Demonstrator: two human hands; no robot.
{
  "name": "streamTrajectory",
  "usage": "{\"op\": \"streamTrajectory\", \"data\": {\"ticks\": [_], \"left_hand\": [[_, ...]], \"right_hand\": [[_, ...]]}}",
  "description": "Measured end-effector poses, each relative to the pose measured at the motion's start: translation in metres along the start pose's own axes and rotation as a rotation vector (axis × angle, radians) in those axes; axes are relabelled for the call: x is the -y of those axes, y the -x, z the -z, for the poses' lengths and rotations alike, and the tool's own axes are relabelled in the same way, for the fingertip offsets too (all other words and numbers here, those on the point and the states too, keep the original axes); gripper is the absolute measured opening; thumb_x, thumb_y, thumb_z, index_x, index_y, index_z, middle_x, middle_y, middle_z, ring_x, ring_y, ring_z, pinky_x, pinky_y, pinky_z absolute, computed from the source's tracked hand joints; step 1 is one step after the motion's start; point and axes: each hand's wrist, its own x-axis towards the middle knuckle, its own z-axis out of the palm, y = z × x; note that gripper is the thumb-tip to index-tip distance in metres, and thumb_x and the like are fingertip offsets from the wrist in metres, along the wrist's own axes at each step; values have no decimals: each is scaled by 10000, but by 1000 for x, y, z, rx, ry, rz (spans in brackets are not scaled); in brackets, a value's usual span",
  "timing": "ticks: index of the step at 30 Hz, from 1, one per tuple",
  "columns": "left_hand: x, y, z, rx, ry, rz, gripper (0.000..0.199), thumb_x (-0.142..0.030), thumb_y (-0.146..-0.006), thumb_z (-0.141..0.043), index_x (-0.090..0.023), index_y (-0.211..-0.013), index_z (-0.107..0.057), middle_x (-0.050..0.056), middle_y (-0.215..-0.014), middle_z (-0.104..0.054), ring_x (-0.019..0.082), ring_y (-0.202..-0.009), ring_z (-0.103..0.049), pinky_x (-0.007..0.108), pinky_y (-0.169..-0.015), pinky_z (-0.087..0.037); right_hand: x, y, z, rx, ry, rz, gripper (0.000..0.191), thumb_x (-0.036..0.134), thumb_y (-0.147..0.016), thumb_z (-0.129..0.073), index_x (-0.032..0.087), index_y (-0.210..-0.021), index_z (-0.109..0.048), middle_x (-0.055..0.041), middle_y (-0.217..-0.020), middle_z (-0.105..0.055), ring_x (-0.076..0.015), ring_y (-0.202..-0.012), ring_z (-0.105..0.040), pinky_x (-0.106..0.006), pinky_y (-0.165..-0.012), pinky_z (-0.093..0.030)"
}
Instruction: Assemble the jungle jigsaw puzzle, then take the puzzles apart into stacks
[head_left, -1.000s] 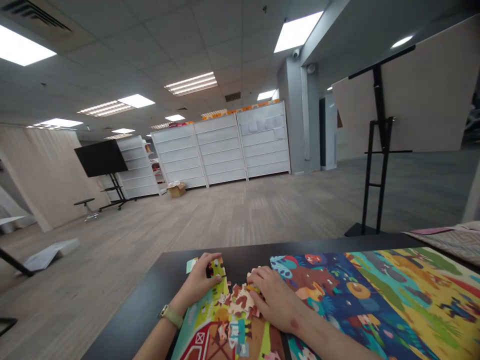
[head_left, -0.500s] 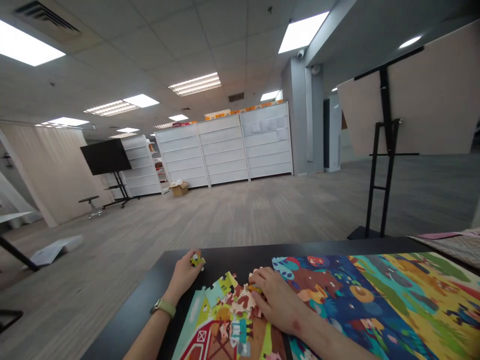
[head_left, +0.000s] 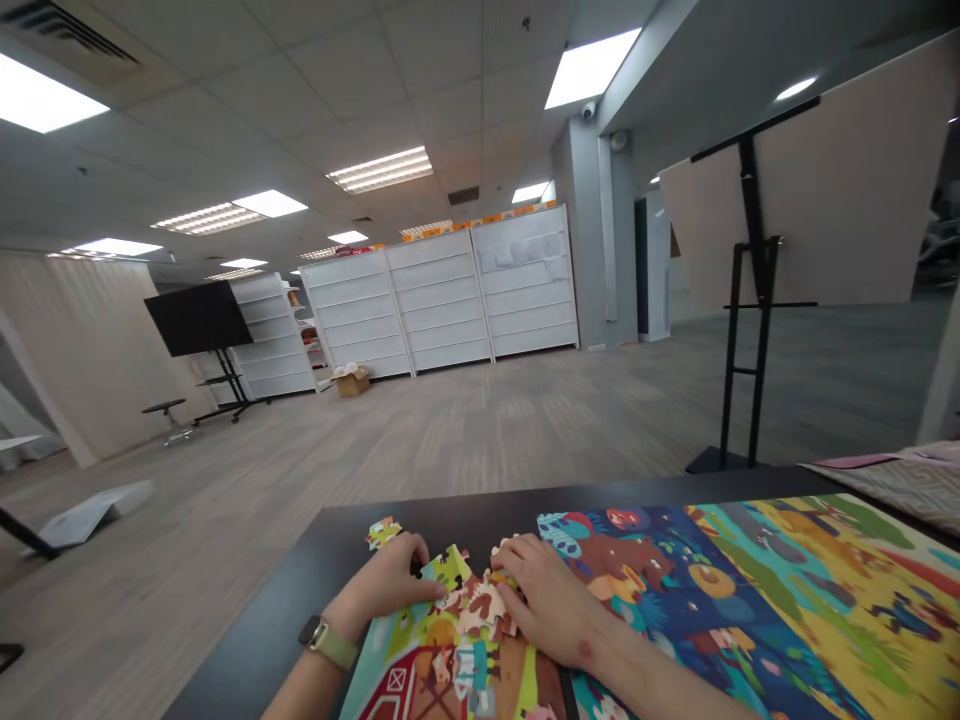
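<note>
A partly assembled farm jigsaw puzzle (head_left: 439,660) with a red barn lies on the dark table. My left hand (head_left: 397,575) reaches over its upper left edge, thumb and fingers apart, the fingertips partly hidden. Just beyond that hand, a green and yellow puzzle piece (head_left: 382,532) rests on the table. At the puzzle's upper right, my right hand (head_left: 544,600) has its fingers and thumb around a puzzle piece (head_left: 506,578), mostly covered. Several brown and pink pieces (head_left: 480,605) lie in a jumble between both hands, on or against the puzzle's top edge.
To the right lie a dark blue animal picture puzzle (head_left: 660,570) and a yellow-green one (head_left: 847,570). Patterned fabric (head_left: 900,485) sits at the table's right side. Beyond the black table edge (head_left: 480,500) stand a board on a black easel (head_left: 746,370) and white shelves (head_left: 442,300).
My left hand has released the green and yellow piece on the table and come right to the puzzle's edge. My right hand stays at the same spot. The view has turned slightly.
</note>
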Motion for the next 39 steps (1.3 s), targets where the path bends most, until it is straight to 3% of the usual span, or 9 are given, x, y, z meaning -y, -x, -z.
{"op": "streamTrajectory", "data": {"ticks": [7, 12, 17, 20, 25, 29, 32, 36, 39], "left_hand": [[-9, -5, 10, 5, 63, -97, 218, -266, -772, -629, -209, -981, -602, -17, -937, -636, 167, -884, -604, 226, -781, -443], [-13, -4, 9, -56, -5, -80, 219, -231, -791, -570, -229, -990, -661, 15, -991, -691, 220, -974, -620, 286, -871, -441], [-14, -3, 5, -119, -101, -54, 276, -182, -726, -603, -243, -983, -684, 21, -962, -696, 237, -944, -631, 292, -835, -430], [-1, -6, 7, -183, -140, 13, 227, -216, -748, -621, -246, -969, -662, 20, -938, -684, 228, -899, -642, 289, -818, -438], [38, -10, 21, -304, -181, 144, 255, -289, -881, -545, -224, -1114, -626, 63, -1000, -688, 239, -949, -657, 318, -838, -464], [53, -6, 27, -324, -219, 162, 359, -308, -874, -584, -189, -1207, -647, 149, -1158, -669, 344, -1121, -600, 460, -932, -459], [39, -5, 21, -294, -209, 78, 401, -347, -903, -574, -197, -1266, -651, 178, -1328, -600, 385, -1240, -528, 537, -987, -437], [3, -5, 4, -107, -135, -182, 407, -431, -883, -681, -356, -1283, -672, 50, -1407, -595, 299, -1326, -497, 447, -1122, -376], [-16, -3, -7, -24, -91, -285, 327, -380, -892, -689, -385, -1218, -714, 21, -1351, -641, 273, -1283, -545, 415, -1110, -394]], "right_hand": [[-2, -1, -2, -2, -4, 6, 174, 173, -945, -536, 210, -1056, -665, -55, -1085, -637, -237, -1051, -556, -371, -949, -433], [-2, 0, -3, -7, -8, 5, 182, 172, -952, -527, 213, -1060, -667, -60, -1091, -637, -239, -1055, -559, -373, -950, -434], [-3, 0, -4, -7, -12, 7, 187, 169, -945, -534, 220, -1065, -669, -58, -1081, -637, -244, -1053, -559, -379, -946, -437], [-3, -1, -3, -5, -13, 9, 187, 173, -947, -533, 220, -1066, -670, -61, -1080, -638, -248, -1051, -561, -386, -938, -442], [-3, -2, -2, 2, -28, 7, 182, 198, -969, -513, 213, -1056, -672, -68, -1082, -651, -253, -1047, -576, -398, -937, -454], [-6, 0, -3, -22, -56, -17, 324, 269, -1040, -384, 178, -1259, -606, -107, -1197, -650, -269, -1126, -578, -442, -994, -452], [-9, 1, -5, -54, -81, -39, 418, 279, -1058, -300, 133, -1372, -534, -143, -1290, -619, -275, -1206, -556, -464, -1062, -424], [-9, 2, -7, -76, -116, -50, 418, 298, -1047, -321, 144, -1356, -557, -136, -1283, -631, -279, -1202, -565, -465, -1061, -434], [-9, 2, -6, -88, -152, -57, 401, 323, -1044, -344, 169, -1334, -574, -112, -1265, -644, -265, -1192, -574, -451, -1063, -439]]}}
